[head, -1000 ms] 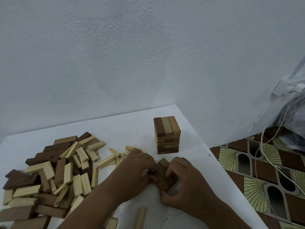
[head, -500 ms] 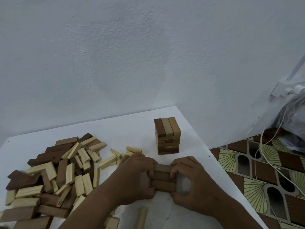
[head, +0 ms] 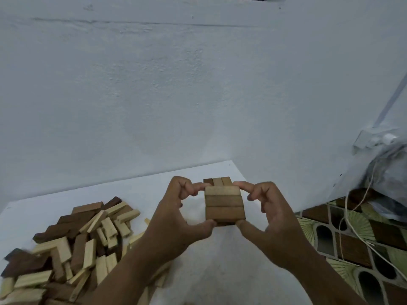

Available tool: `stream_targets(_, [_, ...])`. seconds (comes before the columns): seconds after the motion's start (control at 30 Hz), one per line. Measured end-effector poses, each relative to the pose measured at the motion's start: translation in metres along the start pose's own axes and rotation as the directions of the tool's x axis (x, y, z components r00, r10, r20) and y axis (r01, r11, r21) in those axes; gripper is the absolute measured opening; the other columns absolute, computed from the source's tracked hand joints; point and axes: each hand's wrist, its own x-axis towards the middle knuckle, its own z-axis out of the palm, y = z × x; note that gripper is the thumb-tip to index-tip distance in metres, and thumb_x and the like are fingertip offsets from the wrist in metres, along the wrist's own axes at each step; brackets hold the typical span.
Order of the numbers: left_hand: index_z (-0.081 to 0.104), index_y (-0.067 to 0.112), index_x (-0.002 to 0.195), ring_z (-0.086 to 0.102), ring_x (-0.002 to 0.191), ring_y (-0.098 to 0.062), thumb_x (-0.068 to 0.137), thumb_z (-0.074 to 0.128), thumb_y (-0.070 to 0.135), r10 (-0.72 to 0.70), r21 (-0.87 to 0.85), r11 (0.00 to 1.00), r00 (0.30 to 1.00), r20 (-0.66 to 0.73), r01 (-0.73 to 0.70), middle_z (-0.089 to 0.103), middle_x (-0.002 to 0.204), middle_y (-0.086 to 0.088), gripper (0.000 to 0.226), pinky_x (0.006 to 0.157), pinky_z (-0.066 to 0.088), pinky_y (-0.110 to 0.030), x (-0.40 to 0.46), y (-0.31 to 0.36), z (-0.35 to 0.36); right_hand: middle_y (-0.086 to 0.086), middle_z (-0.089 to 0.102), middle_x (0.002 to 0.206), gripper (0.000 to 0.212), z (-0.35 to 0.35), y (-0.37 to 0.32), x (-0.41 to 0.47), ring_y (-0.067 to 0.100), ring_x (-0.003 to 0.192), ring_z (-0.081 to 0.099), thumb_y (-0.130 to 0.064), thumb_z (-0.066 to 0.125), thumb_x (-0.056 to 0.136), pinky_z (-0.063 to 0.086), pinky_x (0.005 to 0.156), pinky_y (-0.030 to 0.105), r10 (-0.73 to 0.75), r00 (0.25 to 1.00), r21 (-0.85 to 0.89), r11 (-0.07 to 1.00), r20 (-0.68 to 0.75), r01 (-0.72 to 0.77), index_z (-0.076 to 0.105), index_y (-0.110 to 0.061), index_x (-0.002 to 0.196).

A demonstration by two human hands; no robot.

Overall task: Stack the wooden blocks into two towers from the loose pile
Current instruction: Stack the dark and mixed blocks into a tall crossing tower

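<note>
Three brown wooden blocks [head: 224, 203] lie side by side as one flat row, pinched between my two hands above the white table [head: 154, 186]. My left hand [head: 180, 214] grips the row's left end, my right hand [head: 267, 214] its right end. Just behind the held row, only the top layer of the block tower [head: 217, 181] shows; the rest is hidden by the row. A loose pile of light and dark blocks [head: 77, 243] covers the table's left side.
A white wall [head: 198, 95] rises right behind the table. The table's right edge drops to a patterned floor [head: 352, 238] with white cables [head: 350, 219] and a plastic bag [head: 387, 179] at far right.
Both hands squared up three blocks on the table, then lifted them as a row and carried them up in front of the tower. The view also tilted upward.
</note>
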Motion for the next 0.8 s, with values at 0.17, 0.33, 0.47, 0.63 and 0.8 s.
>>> stream_targets(0.17, [0.033,0.034,0.097,0.049,0.112,0.012,0.072,0.081,0.022,-0.060,-0.030,0.998,0.997,-0.041,0.059,0.064,0.122,0.024,0.055,0.081,0.035,0.000,0.027,0.006,0.004,-0.024,0.059,0.125,0.038,-0.013,0.000,0.036,-0.004,0.113,0.051,0.001,0.068,0.079,0.035,0.084,0.011,0.045,0.999,0.058,0.997,0.027,-0.047,0.041,-0.020,0.095])
stream_targets(0.33, [0.032,0.035,0.097,0.049,0.109,0.013,0.075,0.080,0.022,-0.118,-0.017,0.993,0.991,-0.060,0.117,0.063,0.125,0.023,0.054,0.084,0.035,-0.008,0.044,-0.004,0.011,-0.027,0.058,0.125,0.038,-0.018,0.012,0.062,-0.001,0.112,0.051,-0.006,0.070,0.080,0.035,0.083,0.010,0.072,0.992,0.005,0.997,0.106,-0.073,0.043,-0.028,0.097])
stream_targets(0.47, [0.033,0.033,0.097,0.045,0.105,0.021,0.076,0.080,0.021,-0.150,0.004,0.989,0.986,-0.076,0.151,0.062,0.124,0.023,0.053,0.077,0.034,0.001,0.047,-0.011,0.015,-0.027,0.058,0.126,0.039,-0.020,0.018,0.072,-0.008,0.115,0.048,-0.007,0.069,0.081,0.032,0.090,0.016,0.113,0.977,-0.009,0.993,0.179,-0.114,0.042,-0.028,0.100])
stream_targets(0.63, [0.034,0.030,0.101,0.046,0.108,0.020,0.077,0.080,0.022,-0.179,0.013,0.984,0.982,-0.060,0.180,0.061,0.124,0.023,0.052,0.076,0.033,0.006,0.045,-0.021,0.018,-0.026,0.059,0.125,0.040,-0.018,0.024,0.074,-0.003,0.119,0.047,-0.009,0.070,0.078,0.033,0.091,0.021,0.124,0.970,-0.026,0.992,0.209,-0.121,0.042,-0.028,0.099])
stream_targets(0.8, [0.034,0.030,0.102,0.048,0.117,0.010,0.078,0.079,0.024,-0.194,0.030,0.980,0.980,-0.036,0.196,0.058,0.129,0.023,0.051,0.080,0.034,-0.001,0.044,-0.026,0.022,-0.030,0.058,0.124,0.040,-0.016,0.031,0.071,-0.002,0.114,0.049,-0.012,0.071,0.078,0.035,0.086,0.021,0.145,0.965,-0.053,0.989,0.220,-0.136,0.042,-0.028,0.100])
